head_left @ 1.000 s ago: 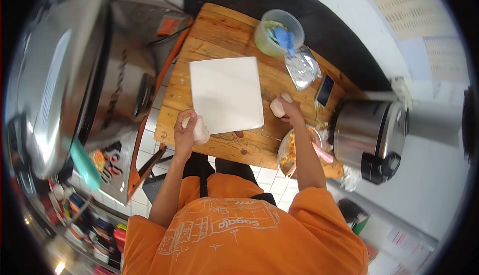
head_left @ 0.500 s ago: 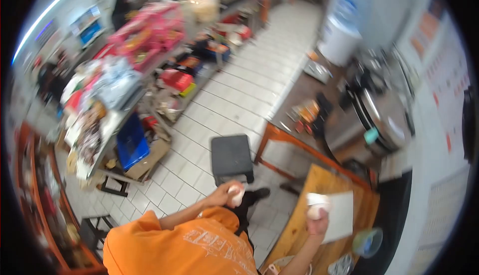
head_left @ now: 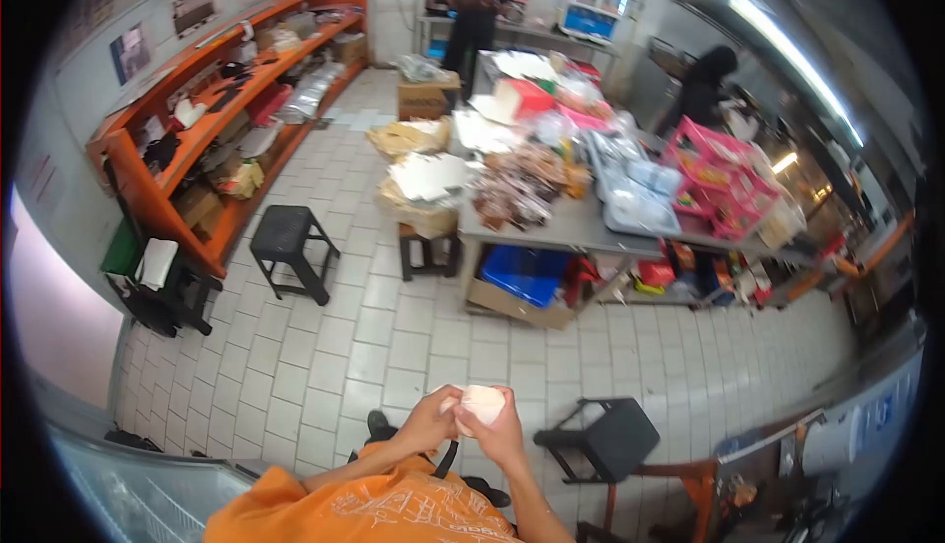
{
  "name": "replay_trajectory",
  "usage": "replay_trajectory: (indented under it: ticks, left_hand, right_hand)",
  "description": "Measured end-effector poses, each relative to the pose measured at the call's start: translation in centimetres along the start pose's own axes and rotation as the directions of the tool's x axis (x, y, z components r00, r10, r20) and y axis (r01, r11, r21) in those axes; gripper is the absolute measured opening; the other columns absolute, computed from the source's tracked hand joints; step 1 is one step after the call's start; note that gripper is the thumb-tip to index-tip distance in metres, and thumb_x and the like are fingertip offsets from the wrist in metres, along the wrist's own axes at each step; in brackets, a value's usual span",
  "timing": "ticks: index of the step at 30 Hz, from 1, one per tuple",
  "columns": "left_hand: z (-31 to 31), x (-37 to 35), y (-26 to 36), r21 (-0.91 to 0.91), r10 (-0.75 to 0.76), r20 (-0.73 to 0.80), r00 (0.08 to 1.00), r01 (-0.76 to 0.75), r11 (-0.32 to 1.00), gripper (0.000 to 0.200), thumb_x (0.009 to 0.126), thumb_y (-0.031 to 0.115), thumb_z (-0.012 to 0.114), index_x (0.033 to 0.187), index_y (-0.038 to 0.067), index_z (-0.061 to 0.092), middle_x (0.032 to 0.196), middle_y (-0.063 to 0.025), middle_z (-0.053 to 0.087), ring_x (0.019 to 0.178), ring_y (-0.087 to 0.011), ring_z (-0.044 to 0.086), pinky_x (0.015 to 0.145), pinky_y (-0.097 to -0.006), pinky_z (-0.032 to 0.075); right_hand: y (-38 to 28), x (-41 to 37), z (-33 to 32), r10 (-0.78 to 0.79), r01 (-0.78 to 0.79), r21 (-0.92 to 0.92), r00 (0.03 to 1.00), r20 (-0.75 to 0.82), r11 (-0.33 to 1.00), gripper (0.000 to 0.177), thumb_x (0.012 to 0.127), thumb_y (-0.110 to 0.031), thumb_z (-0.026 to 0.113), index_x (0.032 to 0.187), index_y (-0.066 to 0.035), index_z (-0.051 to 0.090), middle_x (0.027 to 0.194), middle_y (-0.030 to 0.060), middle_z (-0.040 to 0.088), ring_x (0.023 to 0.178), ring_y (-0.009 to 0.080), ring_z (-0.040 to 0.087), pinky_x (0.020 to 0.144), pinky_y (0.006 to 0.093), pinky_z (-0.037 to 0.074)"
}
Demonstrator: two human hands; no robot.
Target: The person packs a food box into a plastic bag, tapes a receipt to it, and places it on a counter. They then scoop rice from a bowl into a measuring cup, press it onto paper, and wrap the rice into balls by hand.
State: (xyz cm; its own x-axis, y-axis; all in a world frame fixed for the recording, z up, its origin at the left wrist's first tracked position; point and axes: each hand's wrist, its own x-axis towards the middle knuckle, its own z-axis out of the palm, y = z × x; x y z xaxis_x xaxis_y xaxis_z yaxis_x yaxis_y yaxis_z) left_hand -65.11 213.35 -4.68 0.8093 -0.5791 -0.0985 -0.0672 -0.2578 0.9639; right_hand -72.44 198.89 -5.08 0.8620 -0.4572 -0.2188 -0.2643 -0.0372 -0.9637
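Note:
My left hand [head_left: 423, 427] and my right hand [head_left: 509, 432] meet in front of my chest, above the orange shirt. Together they are closed around a pale, soft-looking lump [head_left: 481, 402]; whether it is one piece or two pressed together I cannot tell. Below the hands is white tiled floor [head_left: 325, 356]. A black stool [head_left: 605, 437] stands just to the right of my right hand.
A second black stool [head_left: 285, 235] stands to the left. A steel table [head_left: 571, 228] piled with trays and packets has a blue crate [head_left: 529, 272] under it. Orange shelves [head_left: 212, 115] line the left wall. Two people [head_left: 474, 1] [head_left: 704, 90] work at the back.
The view has swung from the wooden table with the white board round to the open room. My hands, each holding a pale lump and apart before, have come together.

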Motion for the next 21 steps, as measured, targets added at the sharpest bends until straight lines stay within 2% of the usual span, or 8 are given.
replay_trajectory:
  ticks: [1,2,6,11,13,16,19,21]
  left_hand:
    - [-3.3,0.5,-1.3,-0.425,-0.295,0.132,0.946,0.322,0.846,0.022,0.101,0.008,0.051,0.122,0.007,0.057,0.107,-0.0159,0.062,0.092,-0.0249,0.067,0.071,-0.0354,0.059]
    - [-6.1,0.7,-6.3,-0.393,-0.134,0.045,0.99,0.141,0.909,0.025,0.104,0.01,0.044,0.128,0.003,0.05,0.111,-0.0141,0.063,0.09,-0.0196,0.069,0.067,-0.031,0.062]
    - [-19.1,1.0,-7.4,-0.309,-0.25,-0.03,0.968,0.229,0.923,0.034,0.107,0.02,0.042,0.139,0.007,0.043,0.117,-0.0148,0.06,0.097,-0.0235,0.068,0.078,-0.0364,0.062]
    - [-27.9,5.8,-10.3,-0.681,-0.345,-0.086,0.935,0.198,0.705,0.054,0.107,0.048,0.03,0.153,0.019,0.03,0.133,-0.0123,0.052,0.123,-0.0267,0.055,0.084,-0.0419,0.06]
    - [-29.6,10.1,-13.4,-0.734,-0.264,-0.096,0.96,0.111,0.67,0.053,0.105,0.041,0.046,0.15,0.015,0.034,0.132,-0.0121,0.053,0.121,-0.0254,0.056,0.088,-0.0394,0.058]
    - [-33.0,18.0,-15.9,-0.851,-0.158,0.075,0.984,0.146,0.504,0.061,0.091,0.015,0.072,0.141,0.006,0.039,0.13,-0.0107,0.054,0.118,-0.0225,0.058,0.097,-0.0341,0.052]
    - [-38.7,26.0,-16.7,-0.833,-0.067,0.044,0.997,0.074,0.548,0.063,0.09,0.011,0.07,0.144,0.007,0.038,0.129,-0.0121,0.054,0.118,-0.0234,0.058,0.096,-0.036,0.053]
    - [-43.8,29.4,-16.4,-0.921,-0.149,0.051,0.988,0.104,0.376,0.07,0.087,0.011,0.07,0.146,0.006,0.035,0.131,-0.0152,0.055,0.118,-0.0277,0.059,0.095,-0.0396,0.054]
  right_hand:
    - [-1.1,1.2,3.7,-0.001,0.005,-0.053,0.998,0.066,0.999,0.073,0.072,-0.035,0.089,0.122,-0.001,0.048,0.107,0.0155,0.065,0.098,0.0243,0.066,0.084,0.0341,0.054]
    - [-2.3,3.2,7.4,-0.006,0.019,-0.101,0.992,0.127,0.995,0.077,0.073,-0.039,0.088,0.125,0.0,0.047,0.111,0.0159,0.064,0.1,0.0238,0.064,0.085,0.0335,0.053]
    - [-5.4,9.4,20.1,0.056,0.017,-0.149,0.881,0.469,0.989,0.08,0.076,-0.047,0.083,0.127,0.004,0.048,0.118,0.0191,0.056,0.108,0.0246,0.06,0.087,0.0337,0.052]
    - [-4.8,17.1,30.7,0.106,0.077,-0.279,0.802,0.587,0.957,0.08,0.082,-0.046,0.078,0.131,0.006,0.042,0.122,0.0207,0.053,0.11,0.0262,0.058,0.09,0.0361,0.051]
    - [-7.0,19.3,33.8,0.113,-0.012,-0.293,0.937,0.33,0.956,0.077,0.089,-0.044,0.07,0.136,0.005,0.033,0.132,0.0228,0.044,0.12,0.0274,0.051,0.097,0.036,0.046]
    - [-8.4,25.9,36.2,0.032,0.105,-0.371,0.938,0.344,0.923,0.068,0.1,-0.051,0.05,0.137,0.002,0.029,0.139,0.022,0.037,0.13,0.0289,0.04,0.106,0.0388,0.037]
    - [-9.2,35.0,39.3,-0.013,0.119,-0.326,0.951,0.31,0.938,0.067,0.102,-0.061,0.034,0.138,-0.005,0.031,0.141,0.0189,0.038,0.132,0.0286,0.037,0.105,0.0417,0.036]
    - [-13.4,41.2,41.5,0.159,-0.142,-0.072,0.867,0.472,0.987,0.062,0.102,-0.061,0.034,0.137,-0.009,0.031,0.142,0.0152,0.039,0.132,0.025,0.04,0.103,0.0402,0.036]
